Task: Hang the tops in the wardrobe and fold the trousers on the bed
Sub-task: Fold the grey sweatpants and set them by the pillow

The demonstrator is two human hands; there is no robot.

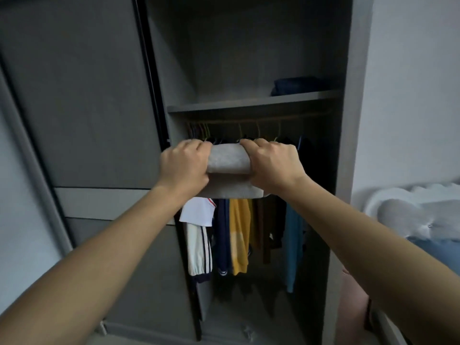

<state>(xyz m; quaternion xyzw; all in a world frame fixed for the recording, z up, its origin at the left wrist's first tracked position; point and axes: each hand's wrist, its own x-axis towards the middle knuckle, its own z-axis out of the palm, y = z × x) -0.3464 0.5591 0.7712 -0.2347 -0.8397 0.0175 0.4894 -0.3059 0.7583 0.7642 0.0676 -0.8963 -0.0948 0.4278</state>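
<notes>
Left hand (184, 165): fingers curled over the left end of the grey garment (227, 160), gripping it firmly.
Right hand (272, 165): fingers curled over the right end of the same garment, thumb underneath out of sight.
Grey garment: folded into a thick pad and held between both hands, its lower fold sticking out beneath them (top or trousers, I cannot tell).
Garment's place: in the air before the open bay of the wardrobe (346, 120), below the shelf (249, 102), at about the level of the hangers (199, 129).
Wardrobe: dark grey, with its door (74, 95) covering the left side and the right bay open.
Shelf: carries a dark blue folded pile (296, 85) on its right part.
Hangers: thin hooks in a row just under the shelf.
Hung clothes: a white top (198, 211) at the left with a striped white piece below it, then a navy one (222, 232), a yellow one (239, 232), brown ones in shadow, and a blue one (293, 240) at the right.
Bed (435, 250): at the right edge beside the wardrobe, with a blue cover and a pale tufted headboard (410, 202).
</notes>
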